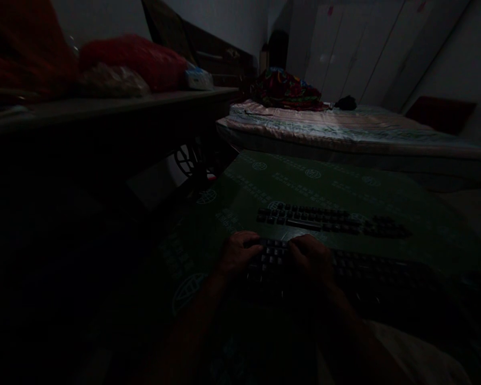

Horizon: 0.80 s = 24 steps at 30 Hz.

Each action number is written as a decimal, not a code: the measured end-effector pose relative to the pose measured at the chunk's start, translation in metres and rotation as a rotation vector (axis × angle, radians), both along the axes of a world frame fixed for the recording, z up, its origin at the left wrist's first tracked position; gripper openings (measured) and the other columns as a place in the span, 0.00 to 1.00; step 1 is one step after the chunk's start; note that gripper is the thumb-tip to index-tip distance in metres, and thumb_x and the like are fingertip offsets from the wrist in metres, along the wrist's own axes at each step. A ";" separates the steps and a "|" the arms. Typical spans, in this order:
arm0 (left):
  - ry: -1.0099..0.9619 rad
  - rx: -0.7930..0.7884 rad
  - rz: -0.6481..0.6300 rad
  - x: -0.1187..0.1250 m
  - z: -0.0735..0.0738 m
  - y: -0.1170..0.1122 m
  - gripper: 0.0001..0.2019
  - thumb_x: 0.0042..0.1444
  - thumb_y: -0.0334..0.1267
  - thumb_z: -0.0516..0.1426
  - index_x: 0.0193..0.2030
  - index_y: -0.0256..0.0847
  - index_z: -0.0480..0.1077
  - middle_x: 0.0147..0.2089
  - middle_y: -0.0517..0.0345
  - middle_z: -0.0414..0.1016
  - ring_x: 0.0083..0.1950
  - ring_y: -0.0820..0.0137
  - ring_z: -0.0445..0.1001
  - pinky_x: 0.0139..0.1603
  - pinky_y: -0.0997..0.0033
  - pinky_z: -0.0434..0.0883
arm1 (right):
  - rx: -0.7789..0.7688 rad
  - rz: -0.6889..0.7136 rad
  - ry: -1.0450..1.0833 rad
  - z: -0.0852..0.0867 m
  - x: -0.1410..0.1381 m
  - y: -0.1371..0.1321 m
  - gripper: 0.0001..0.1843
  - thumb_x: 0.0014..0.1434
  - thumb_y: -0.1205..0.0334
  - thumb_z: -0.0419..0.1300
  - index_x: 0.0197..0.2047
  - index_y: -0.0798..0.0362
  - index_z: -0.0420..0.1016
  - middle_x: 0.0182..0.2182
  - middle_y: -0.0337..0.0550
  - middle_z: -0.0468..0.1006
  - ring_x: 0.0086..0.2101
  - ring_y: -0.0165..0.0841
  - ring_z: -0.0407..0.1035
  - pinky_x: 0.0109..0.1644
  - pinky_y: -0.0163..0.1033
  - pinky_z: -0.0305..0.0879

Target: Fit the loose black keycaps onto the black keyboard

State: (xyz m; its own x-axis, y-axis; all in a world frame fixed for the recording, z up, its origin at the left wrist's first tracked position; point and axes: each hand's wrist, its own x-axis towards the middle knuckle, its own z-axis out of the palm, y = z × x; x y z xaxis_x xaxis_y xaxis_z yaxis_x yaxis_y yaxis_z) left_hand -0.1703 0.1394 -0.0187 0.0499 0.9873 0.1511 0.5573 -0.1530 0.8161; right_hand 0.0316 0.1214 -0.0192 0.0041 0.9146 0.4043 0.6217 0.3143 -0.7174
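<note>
A black keyboard [385, 270] lies on a green printed board in front of me. My left hand [239, 252] is closed around its far left corner, with the thumb over the keys. Farther right, my right hand [311, 256] rests on the upper left part of the keyboard. Its fingers are curled and pressed together; anything between them is hidden in the dark. Just beyond the keyboard, several loose black keycaps [328, 218] are laid out in rows, a long space bar cap [303, 224] among them.
The green board [244, 184] carries pale printed lettering and emblems. Behind it stands a bed [344, 128] with a dark patterned bundle [288, 88]. At left, a table [176, 104] holds a red bag [132, 56] and a tissue pack [199, 78]. The room is very dim.
</note>
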 end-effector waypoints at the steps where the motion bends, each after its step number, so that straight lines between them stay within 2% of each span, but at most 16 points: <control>1: -0.001 -0.001 0.000 0.000 0.000 0.000 0.12 0.42 0.40 0.61 0.35 0.39 0.77 0.44 0.51 0.79 0.48 0.60 0.74 0.53 0.59 0.69 | 0.003 0.000 -0.003 -0.001 0.000 0.000 0.10 0.54 0.60 0.53 0.26 0.54 0.73 0.25 0.44 0.75 0.28 0.34 0.69 0.33 0.37 0.62; 7: -0.012 0.001 0.000 0.000 -0.002 0.000 0.12 0.43 0.41 0.61 0.36 0.41 0.77 0.44 0.53 0.79 0.49 0.60 0.74 0.54 0.59 0.68 | -0.020 0.007 0.026 -0.002 0.001 0.001 0.11 0.54 0.59 0.54 0.27 0.53 0.74 0.26 0.44 0.75 0.29 0.34 0.69 0.34 0.37 0.63; 13: -0.009 -0.021 -0.010 -0.002 0.002 0.000 0.12 0.43 0.40 0.59 0.35 0.41 0.77 0.42 0.54 0.79 0.47 0.61 0.75 0.52 0.61 0.69 | -0.045 0.019 0.023 0.001 0.001 0.001 0.11 0.54 0.60 0.54 0.27 0.54 0.75 0.26 0.45 0.76 0.29 0.34 0.69 0.33 0.37 0.63; 24: -0.011 -0.033 0.003 -0.001 0.002 0.000 0.13 0.43 0.41 0.58 0.36 0.41 0.77 0.42 0.54 0.79 0.47 0.61 0.75 0.51 0.62 0.70 | -0.022 -0.002 0.021 -0.002 0.000 0.001 0.11 0.53 0.60 0.54 0.27 0.54 0.74 0.26 0.44 0.76 0.29 0.34 0.69 0.33 0.37 0.63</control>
